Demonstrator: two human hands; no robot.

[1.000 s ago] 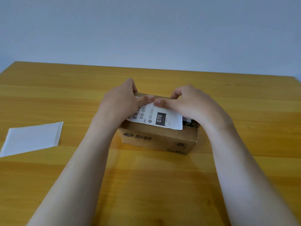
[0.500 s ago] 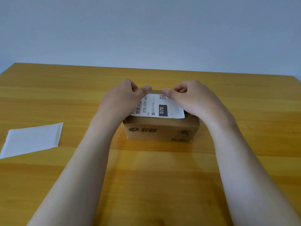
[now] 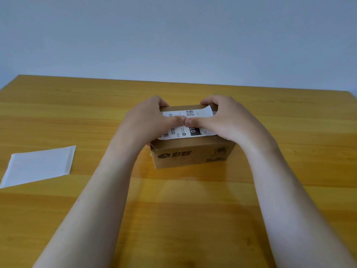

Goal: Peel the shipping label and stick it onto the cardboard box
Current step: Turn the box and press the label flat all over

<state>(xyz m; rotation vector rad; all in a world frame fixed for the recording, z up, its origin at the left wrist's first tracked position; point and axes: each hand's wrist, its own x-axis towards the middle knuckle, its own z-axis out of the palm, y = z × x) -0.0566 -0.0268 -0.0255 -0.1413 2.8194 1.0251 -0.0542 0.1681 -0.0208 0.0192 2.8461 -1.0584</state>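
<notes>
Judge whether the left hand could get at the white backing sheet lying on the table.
Probably yes: the backing sheet lies alone on the bare table on the left hand's own side, nothing between. The hand is now pressing the shipping label, though.

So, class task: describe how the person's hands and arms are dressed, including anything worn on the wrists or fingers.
Both the left hand and the right hand are bare, with no gloves. No rings, watch or bracelet show. The forearms are uncovered down to the frame's bottom edge, so no sleeve is in view. Fingernails look short and unpainted.
</notes>
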